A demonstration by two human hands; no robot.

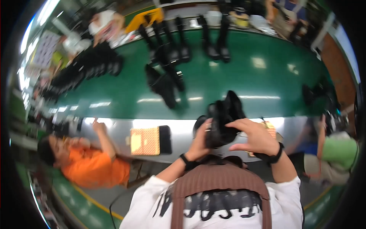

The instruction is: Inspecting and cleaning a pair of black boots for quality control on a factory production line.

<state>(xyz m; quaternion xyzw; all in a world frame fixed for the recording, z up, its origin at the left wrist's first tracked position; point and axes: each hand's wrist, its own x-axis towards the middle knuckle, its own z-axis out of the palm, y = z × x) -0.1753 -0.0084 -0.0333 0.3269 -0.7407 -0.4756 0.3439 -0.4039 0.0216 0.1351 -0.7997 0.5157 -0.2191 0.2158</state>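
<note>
A pair of black boots [218, 128] is held up in front of me, over the near edge of the work surface. My left hand [200, 142] is closed round the left side of the boots near a shiny buckle-like detail. On the other side, my right hand [256, 136] has its thumb and fingers spread apart, with the fingertips at or close to the black leather; whether they touch it I cannot tell. The boots' lower parts overlap, so their exact outline is hard to make out. Black bands circle both my wrists.
Several black boots [173, 49] stand on the green tabletop [251, 82], with dark boots [162, 84] lying nearer. More line the left [95, 63]. A striped pad [145, 141] lies on the grey ledge. A person in orange [93, 168] sits left; a person in green [339, 152] is right.
</note>
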